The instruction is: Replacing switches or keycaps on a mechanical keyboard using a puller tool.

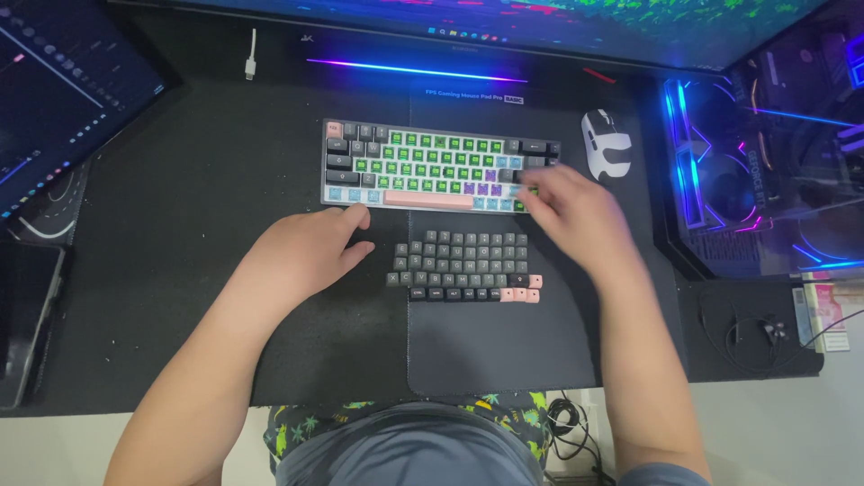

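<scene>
Nearest the camera, a grey shirt and patterned shorts [306, 427] are seen at the desk edge, with both forearms stretched forward over a black desk mat [180, 270]. Loose keycaps [463, 267] are laid out in neat rows on the mat between the two hands, mostly dark grey, with a few pink ones at the lower right corner. The left hand [310, 247] is rested on the mat just left of these rows, loosely curled and holding nothing, its thumb reaching up to the front edge of the keyboard [438, 167]. The right hand [576, 211] is placed over the keyboard's right front corner, fingers bent down onto the keys there; whether a cap is pinched between them cannot be told. The keyboard is set just beyond the loose caps, many of its green-lit switches left bare, with grey caps along its left side and a pink bar at the front. A white mouse [606, 144] is seen to its right. Farther back, monitors and a lit computer case [765, 153] are seen.
</scene>
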